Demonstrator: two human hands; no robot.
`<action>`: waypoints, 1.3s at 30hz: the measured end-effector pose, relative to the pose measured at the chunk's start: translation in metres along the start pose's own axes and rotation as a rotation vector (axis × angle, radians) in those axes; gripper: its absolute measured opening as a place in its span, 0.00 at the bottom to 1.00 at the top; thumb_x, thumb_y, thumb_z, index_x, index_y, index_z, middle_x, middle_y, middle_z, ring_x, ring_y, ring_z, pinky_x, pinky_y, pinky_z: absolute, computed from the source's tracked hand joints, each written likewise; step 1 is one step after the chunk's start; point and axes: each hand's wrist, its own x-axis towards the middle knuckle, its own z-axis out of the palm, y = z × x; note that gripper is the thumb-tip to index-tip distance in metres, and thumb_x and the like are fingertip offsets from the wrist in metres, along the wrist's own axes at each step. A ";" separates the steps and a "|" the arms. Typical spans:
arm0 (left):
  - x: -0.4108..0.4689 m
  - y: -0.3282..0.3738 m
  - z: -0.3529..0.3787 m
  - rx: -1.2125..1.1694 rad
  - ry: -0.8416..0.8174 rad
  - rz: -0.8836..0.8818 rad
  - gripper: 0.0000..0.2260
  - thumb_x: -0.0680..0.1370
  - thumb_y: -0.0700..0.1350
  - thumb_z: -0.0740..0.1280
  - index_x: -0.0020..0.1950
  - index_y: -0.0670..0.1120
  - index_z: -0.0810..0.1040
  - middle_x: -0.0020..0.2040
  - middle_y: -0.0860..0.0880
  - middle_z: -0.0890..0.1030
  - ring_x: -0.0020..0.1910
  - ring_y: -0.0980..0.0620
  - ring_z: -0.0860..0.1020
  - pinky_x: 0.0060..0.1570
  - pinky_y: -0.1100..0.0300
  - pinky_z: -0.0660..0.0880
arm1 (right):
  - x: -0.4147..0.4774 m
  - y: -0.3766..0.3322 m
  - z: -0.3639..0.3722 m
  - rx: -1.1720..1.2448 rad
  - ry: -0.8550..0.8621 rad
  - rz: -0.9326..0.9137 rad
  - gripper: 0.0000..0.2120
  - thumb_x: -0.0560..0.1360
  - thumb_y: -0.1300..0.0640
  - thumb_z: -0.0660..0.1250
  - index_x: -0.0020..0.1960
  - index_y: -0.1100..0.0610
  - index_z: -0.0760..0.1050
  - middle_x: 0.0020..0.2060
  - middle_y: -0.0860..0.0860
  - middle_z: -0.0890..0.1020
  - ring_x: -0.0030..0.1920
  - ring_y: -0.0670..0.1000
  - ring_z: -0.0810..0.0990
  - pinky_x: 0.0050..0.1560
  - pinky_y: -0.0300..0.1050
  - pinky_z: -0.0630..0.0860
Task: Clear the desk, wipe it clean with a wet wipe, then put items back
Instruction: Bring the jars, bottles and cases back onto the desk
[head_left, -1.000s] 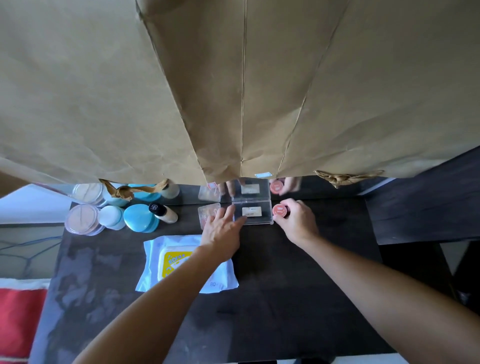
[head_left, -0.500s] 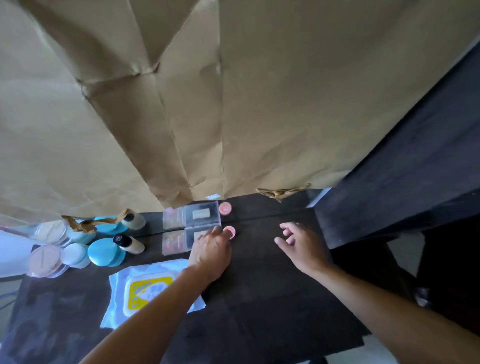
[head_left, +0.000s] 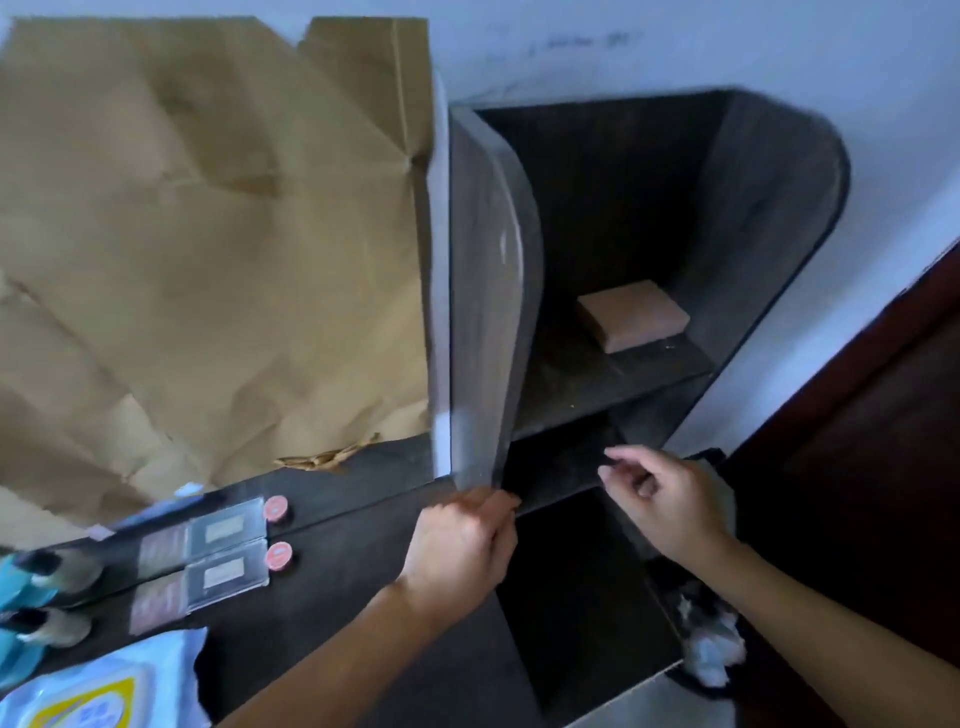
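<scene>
The dark desk (head_left: 363, 566) carries a wet wipe pack (head_left: 98, 686) at the bottom left. Behind it lie a clear flat case (head_left: 208, 577) and a small red-capped jar (head_left: 279, 555), both doubled in the mirror strip. My left hand (head_left: 462, 540) is at the desk's right edge, at the foot of the shelf's side panel (head_left: 483, 312), with its fingers curled over the edge. My right hand (head_left: 670, 504) hovers in front of the lower shelf opening with loosely curled fingers, holding nothing.
A dark shelf unit (head_left: 753, 234) stands to the right of the desk, with a pink box (head_left: 634, 314) on its upper board. Brown paper (head_left: 208, 234) covers the mirror. Blue jars (head_left: 15, 644) and a bottle (head_left: 57, 626) sit at far left. Crumpled white tissue (head_left: 711, 649) lies low right.
The view has swung right to the shelf unit. My left hand left the case and jar for the desk's right edge. My right hand moved right toward the lower shelf.
</scene>
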 end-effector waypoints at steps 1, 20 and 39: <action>0.005 0.015 0.001 -0.007 0.040 0.019 0.09 0.75 0.44 0.62 0.50 0.47 0.81 0.39 0.52 0.80 0.37 0.51 0.79 0.30 0.59 0.75 | 0.010 0.001 -0.014 0.012 0.048 -0.062 0.13 0.70 0.48 0.68 0.46 0.56 0.83 0.31 0.45 0.80 0.32 0.40 0.76 0.35 0.26 0.70; 0.079 0.075 0.036 0.670 -0.096 -0.239 0.43 0.68 0.51 0.69 0.77 0.38 0.53 0.75 0.37 0.59 0.75 0.38 0.58 0.73 0.47 0.50 | 0.209 -0.004 -0.066 -0.607 -0.732 -0.086 0.46 0.62 0.43 0.75 0.74 0.42 0.56 0.68 0.52 0.65 0.68 0.57 0.63 0.62 0.56 0.70; 0.069 0.065 0.018 0.685 -0.256 -0.054 0.36 0.79 0.47 0.56 0.75 0.39 0.34 0.77 0.37 0.38 0.76 0.39 0.39 0.75 0.45 0.43 | 0.183 -0.025 -0.076 -0.689 -0.747 0.047 0.40 0.64 0.42 0.73 0.72 0.51 0.64 0.73 0.51 0.63 0.69 0.57 0.66 0.65 0.53 0.69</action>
